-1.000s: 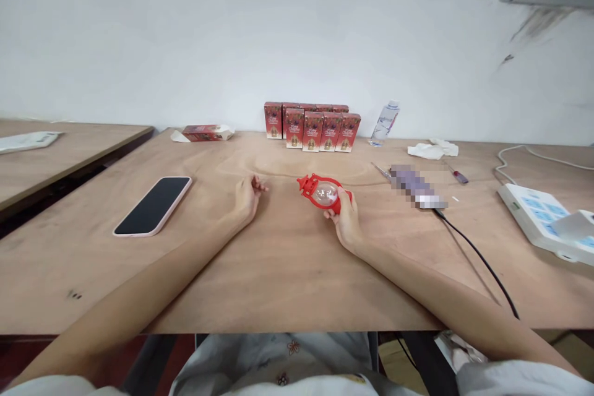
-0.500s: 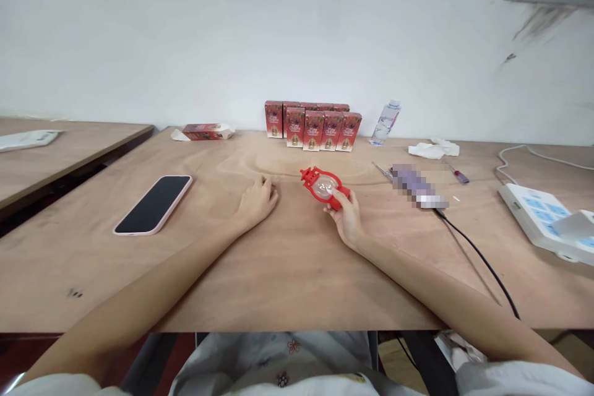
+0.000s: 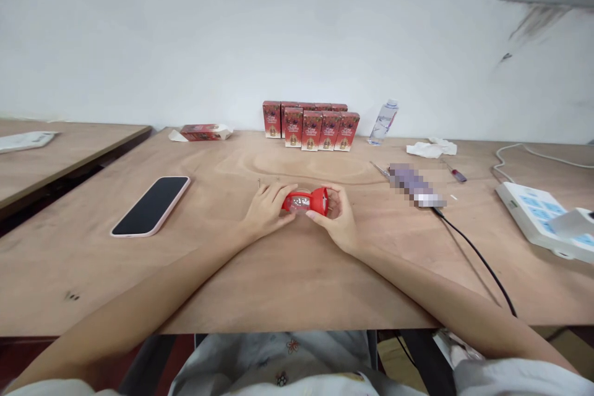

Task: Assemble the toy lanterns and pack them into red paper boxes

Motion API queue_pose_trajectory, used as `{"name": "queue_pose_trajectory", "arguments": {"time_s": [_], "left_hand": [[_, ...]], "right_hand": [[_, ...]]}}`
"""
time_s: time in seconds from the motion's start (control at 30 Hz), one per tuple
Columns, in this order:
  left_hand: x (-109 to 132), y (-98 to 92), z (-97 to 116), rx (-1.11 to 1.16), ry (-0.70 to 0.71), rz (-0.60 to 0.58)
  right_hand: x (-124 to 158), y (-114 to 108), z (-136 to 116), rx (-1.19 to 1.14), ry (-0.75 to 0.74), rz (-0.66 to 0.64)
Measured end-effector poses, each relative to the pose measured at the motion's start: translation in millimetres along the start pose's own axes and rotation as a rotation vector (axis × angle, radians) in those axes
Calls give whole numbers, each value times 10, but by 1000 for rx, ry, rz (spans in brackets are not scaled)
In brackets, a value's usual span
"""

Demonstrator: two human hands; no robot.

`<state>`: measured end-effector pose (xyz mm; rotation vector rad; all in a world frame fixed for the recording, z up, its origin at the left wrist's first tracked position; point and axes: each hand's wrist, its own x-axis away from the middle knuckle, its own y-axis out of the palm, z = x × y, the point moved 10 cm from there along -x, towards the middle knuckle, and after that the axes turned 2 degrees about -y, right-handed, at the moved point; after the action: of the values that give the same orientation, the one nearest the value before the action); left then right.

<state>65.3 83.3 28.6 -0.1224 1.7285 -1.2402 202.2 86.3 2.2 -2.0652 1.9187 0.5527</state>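
Observation:
A small red toy lantern (image 3: pixel 301 203) with a clear middle lies sideways between my hands, just over the tabletop. My left hand (image 3: pixel 266 209) is closed around its top end, which the fingers hide. Round the wider red base, my right hand (image 3: pixel 341 218) grips with the thumb on the near side and the fingers on the far side. Tiny loose pieces (image 3: pixel 258 183) lie on the wood just beyond my left hand, too small to name.
Several red boxes (image 3: pixel 310 130) stand against the wall, with a clear bottle (image 3: pixel 384 121) to their right. An opened red box (image 3: pixel 204 132) lies at back left. A phone (image 3: pixel 152 206) is at left; a screwdriver (image 3: pixel 458 175), tissue (image 3: pixel 431 148), cabled phone (image 3: pixel 415 185) and power strip (image 3: pixel 547 216) are at right.
My left hand has moved right from the bare tabletop and taken hold of the lantern's top. The lantern has turned level and come lower, its base now towards the right.

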Motion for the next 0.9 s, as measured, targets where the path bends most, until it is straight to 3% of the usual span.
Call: {"name": "queue_pose_trajectory", "arguments": {"time_s": [0.17,0.5,0.9], "left_hand": [[24,39,-85,6,-81,-12],[17,223,-247,48,-289,-209],[-5,275,-240,41,-274,-248]], "right_hand": [[20,-49,-104,5,-105,13],[-18,-92,-19,86,-18,58],[-163,-116,30,261,-54,-10]]}}
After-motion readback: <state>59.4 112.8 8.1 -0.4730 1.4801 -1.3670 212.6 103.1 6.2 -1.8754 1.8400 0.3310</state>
